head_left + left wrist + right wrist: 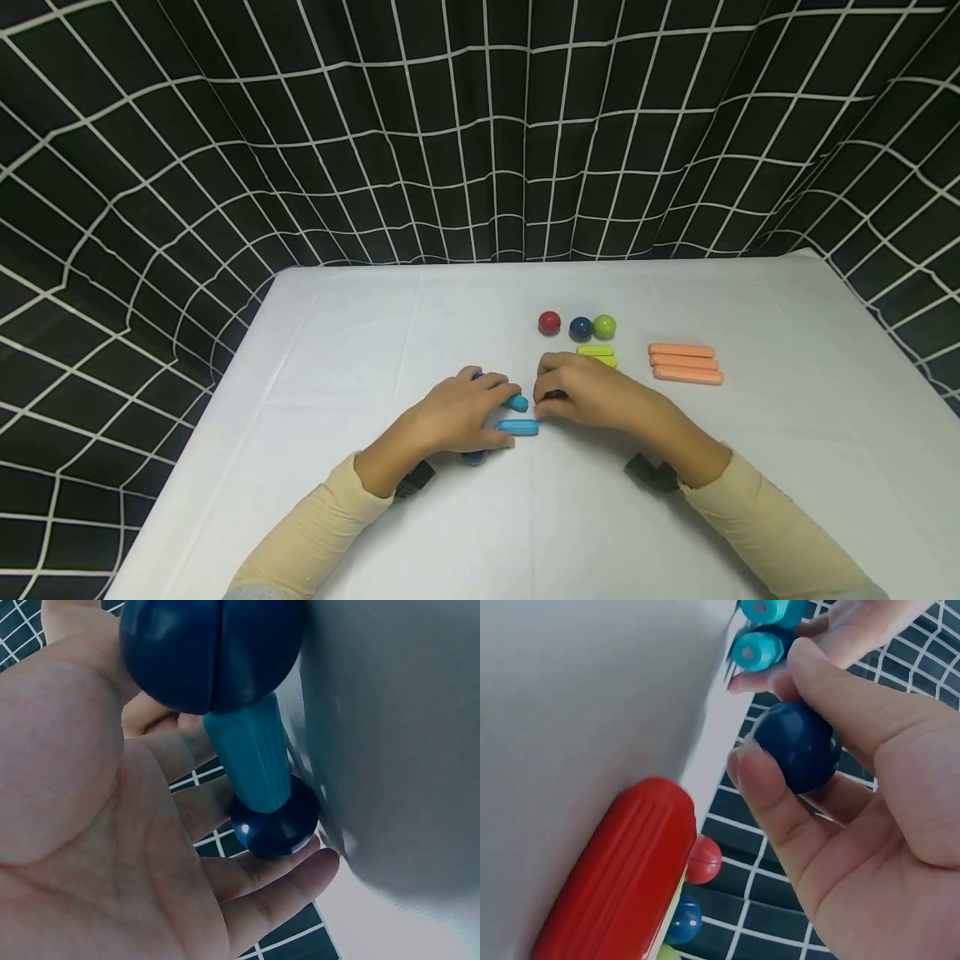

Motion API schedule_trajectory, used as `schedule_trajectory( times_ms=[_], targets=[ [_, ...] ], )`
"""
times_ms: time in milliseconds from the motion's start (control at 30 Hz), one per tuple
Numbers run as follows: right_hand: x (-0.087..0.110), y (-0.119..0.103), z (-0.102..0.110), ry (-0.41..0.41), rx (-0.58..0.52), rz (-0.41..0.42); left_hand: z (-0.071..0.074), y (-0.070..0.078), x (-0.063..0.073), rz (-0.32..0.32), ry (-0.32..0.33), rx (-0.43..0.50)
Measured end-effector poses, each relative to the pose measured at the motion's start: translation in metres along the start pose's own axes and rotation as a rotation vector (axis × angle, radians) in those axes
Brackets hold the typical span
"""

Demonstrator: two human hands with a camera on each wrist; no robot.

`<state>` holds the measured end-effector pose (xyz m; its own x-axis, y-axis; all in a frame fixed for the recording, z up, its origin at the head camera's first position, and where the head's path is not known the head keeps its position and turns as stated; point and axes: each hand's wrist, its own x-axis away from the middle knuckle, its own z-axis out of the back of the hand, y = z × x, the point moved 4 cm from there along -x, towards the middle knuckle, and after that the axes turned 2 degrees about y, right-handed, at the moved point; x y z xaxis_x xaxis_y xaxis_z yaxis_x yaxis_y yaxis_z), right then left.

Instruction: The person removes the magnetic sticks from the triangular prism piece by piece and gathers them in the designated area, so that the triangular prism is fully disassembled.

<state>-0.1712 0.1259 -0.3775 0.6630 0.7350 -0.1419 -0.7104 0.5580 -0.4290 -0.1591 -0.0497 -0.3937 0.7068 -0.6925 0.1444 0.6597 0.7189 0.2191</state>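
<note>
My left hand [465, 412] reaches over two light-blue ridged sticks, the nearer stick [518, 427] beside its thumb and the farther stick [516, 402] at its fingertips. In the left wrist view, its loosely extended fingers lie alongside a light-blue stick [251, 754] that sits between a large-looking dark-blue ball [214, 652] and another dark-blue ball [277, 825]. Whether these pieces are joined I cannot tell. My right hand [592, 390] pinches a dark-blue ball [799, 746] between thumb and fingers, just right of the light-blue stick ends [757, 651].
Beyond the right hand stand a red ball [549, 322], a dark-blue ball [581, 328] and a green ball [604, 326]. Yellow-green sticks [596, 351] lie partly behind that hand. Three orange sticks [684, 363] lie farther right on the white table [337, 333]. A dark checked curtain surrounds it.
</note>
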Motion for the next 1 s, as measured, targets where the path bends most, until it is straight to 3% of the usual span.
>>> schedule_trajectory(
  times_ms=[233,533,733,1000],
  targets=[
    [-0.005,0.005,0.005,0.067,0.064,-0.036,0.0,0.0,0.0,-0.001,0.001,-0.012],
    [-0.016,0.006,0.009,0.061,0.107,-0.051,0.001,0.0,-0.002,-0.019,0.012,-0.022],
    [-0.026,0.013,0.012,0.01,0.192,-0.026,0.001,0.002,-0.001,-0.02,0.012,-0.022],
    [-0.043,0.023,0.019,-0.048,0.169,-0.051,0.001,0.002,0.0,-0.023,0.016,-0.022]
  ],
)
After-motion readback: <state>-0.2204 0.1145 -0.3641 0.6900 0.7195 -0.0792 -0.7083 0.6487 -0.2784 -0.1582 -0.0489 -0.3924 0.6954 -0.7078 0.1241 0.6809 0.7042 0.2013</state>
